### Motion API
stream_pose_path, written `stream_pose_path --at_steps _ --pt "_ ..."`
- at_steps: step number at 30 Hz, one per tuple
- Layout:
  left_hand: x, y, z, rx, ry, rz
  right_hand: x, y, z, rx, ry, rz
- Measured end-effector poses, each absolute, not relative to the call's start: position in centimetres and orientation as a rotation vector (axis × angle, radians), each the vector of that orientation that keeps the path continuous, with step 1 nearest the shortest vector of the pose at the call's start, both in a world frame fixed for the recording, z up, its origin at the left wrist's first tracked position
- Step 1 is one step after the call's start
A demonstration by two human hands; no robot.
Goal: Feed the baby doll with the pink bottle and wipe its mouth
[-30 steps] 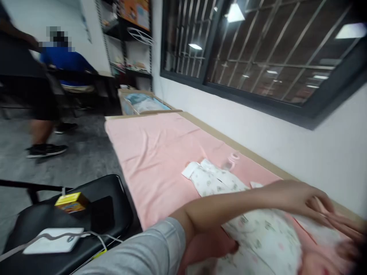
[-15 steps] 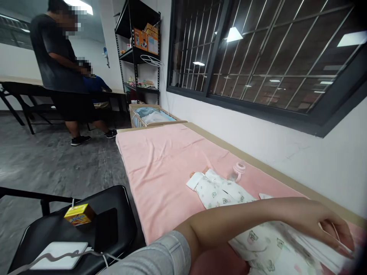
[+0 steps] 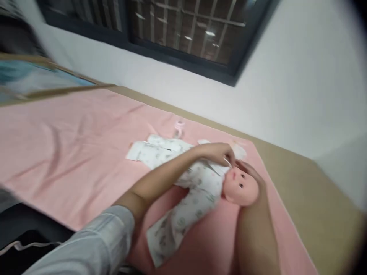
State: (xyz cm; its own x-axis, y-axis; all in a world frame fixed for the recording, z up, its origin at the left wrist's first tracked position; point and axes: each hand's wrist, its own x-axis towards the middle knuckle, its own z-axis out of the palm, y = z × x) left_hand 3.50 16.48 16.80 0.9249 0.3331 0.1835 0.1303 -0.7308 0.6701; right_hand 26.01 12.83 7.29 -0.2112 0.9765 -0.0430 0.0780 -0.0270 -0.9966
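Observation:
A baby doll (image 3: 243, 191) lies on its back on a pink sheet (image 3: 97, 152), its bald head at the right. It wears a white printed outfit (image 3: 197, 191), one sleeve stretched towards me. My left hand (image 3: 219, 153) reaches across the doll and pinches the white collar edge beside its chin. Curved around the far side of the doll's head is my right hand (image 3: 254, 173), its fingertips close to the collar; the head hides part of it, and motion blurs it.
A pink-topped baby bottle (image 3: 179, 129) stands beyond the doll's legs. A small whitish item (image 3: 239, 151) lies past the hands. White wall (image 3: 286, 95) and a barred window (image 3: 183, 30) border the far side. At left are a crib (image 3: 34, 82) and a black chair (image 3: 25, 225).
My view has swung right and down, bringing the doll's head and my right hand into sight. The left hand, earlier over the white cloth, is now at the collar by the chin.

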Motion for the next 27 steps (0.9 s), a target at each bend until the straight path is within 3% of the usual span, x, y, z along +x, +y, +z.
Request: stream_pose_path --at_steps 11,27 --pt "4.1 16.4 16.5 2.43 0.473 0.24 28.9 15.7 5.4 -1.141 -1.027 1.548" --pt "4.8 15.9 15.9 2.484 0.53 0.276 28.7 16.3 5.5 -1.23 -1.012 1.46"
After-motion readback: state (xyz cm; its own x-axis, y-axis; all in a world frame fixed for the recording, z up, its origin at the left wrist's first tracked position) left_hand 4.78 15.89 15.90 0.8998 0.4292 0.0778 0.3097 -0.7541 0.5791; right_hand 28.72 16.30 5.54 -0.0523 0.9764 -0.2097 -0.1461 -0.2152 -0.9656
